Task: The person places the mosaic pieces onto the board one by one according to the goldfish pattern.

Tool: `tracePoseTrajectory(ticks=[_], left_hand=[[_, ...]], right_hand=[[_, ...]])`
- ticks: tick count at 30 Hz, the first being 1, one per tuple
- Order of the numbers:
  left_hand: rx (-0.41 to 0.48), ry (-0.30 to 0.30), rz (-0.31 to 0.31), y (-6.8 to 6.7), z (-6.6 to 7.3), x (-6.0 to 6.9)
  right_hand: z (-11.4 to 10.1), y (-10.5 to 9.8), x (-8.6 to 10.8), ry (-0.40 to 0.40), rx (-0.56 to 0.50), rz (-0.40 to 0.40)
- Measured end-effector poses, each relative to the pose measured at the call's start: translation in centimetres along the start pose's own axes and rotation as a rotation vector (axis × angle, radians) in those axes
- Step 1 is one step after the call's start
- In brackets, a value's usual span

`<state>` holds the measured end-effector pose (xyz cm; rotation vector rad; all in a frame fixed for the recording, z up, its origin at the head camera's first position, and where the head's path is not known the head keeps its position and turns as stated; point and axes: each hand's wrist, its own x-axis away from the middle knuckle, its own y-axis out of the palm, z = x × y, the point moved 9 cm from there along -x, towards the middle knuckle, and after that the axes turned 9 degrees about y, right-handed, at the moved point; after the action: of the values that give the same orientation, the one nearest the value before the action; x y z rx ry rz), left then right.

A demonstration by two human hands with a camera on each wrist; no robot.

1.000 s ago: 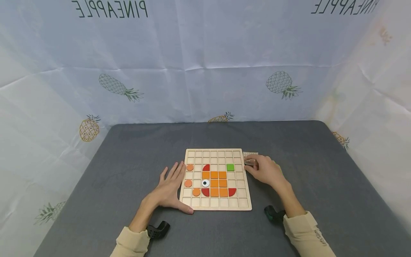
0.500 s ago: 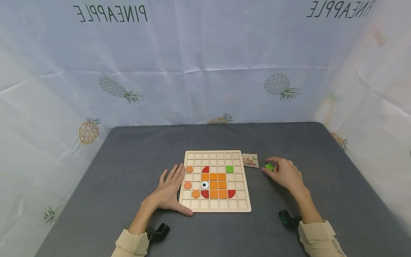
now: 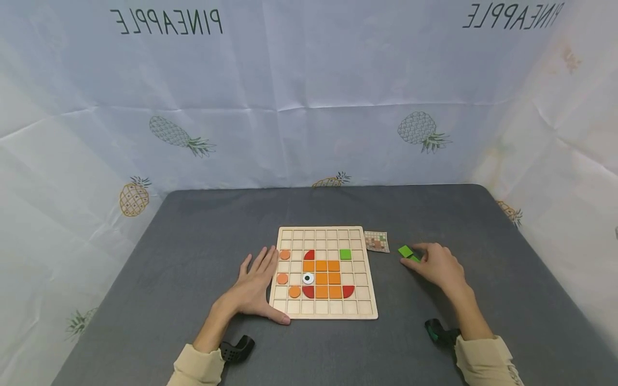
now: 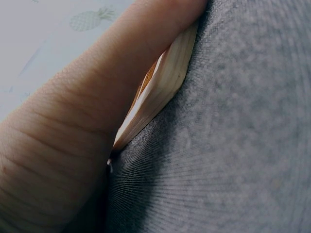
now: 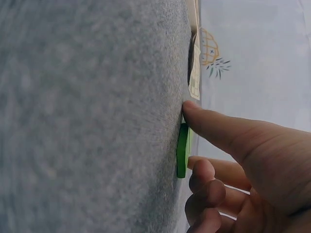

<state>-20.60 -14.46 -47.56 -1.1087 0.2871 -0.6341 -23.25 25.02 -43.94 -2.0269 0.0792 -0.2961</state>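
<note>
My left hand (image 3: 256, 289) lies spread at the left side of a wooden grid board (image 3: 359, 310), its thumb along the front left corner. In the left wrist view, the hand covers much of the board's pale edge (image 4: 167, 80). Right of the board, my right hand (image 3: 439, 265) hovers low over two green square tiles. One green tile (image 3: 405, 251) lies just beyond the fingertips; the other green tile (image 3: 414, 258) is partly hidden between thumb and index finger. In the right wrist view, a green tile (image 5: 182, 151) stands between thumb and fingers, with a gap by the thumb.
Orange squares (image 3: 322, 279), red quarter-circles (image 3: 348, 291), orange discs (image 3: 294, 291), an eye disc (image 3: 308, 278) and a green square (image 3: 345, 254) sit on the board. A small pattern card (image 3: 376, 241) lies at its right edge. A dark grey cloth (image 3: 222, 214) covers the table.
My right hand has moved right, away from the card, to the green tiles. One green tile now shows free of the fingers, with a second beside it. The left hand stays put.
</note>
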Motion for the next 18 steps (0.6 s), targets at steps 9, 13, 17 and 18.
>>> tracePoseTrajectory(ticks=[9,13,17,18], left_hand=[[0.008,0.005,0.006,-0.11,0.0,-0.04],[0.002,0.005,0.003,-0.07,-0.02,-0.07],[0.003,-0.001,-0.002,-0.05,0.02,-0.05],[0.005,-0.003,-0.005,-0.02,0.04,-0.06]], right_hand=[[0.17,-0.38,0.39,-0.02,-0.022,0.024],[0.03,-0.49,0.41,-0.023,-0.031,0.035],[-0.11,-0.42,0.24,-0.005,-0.02,0.035],[-0.15,-0.4,0.18,-0.001,-0.016,0.037]])
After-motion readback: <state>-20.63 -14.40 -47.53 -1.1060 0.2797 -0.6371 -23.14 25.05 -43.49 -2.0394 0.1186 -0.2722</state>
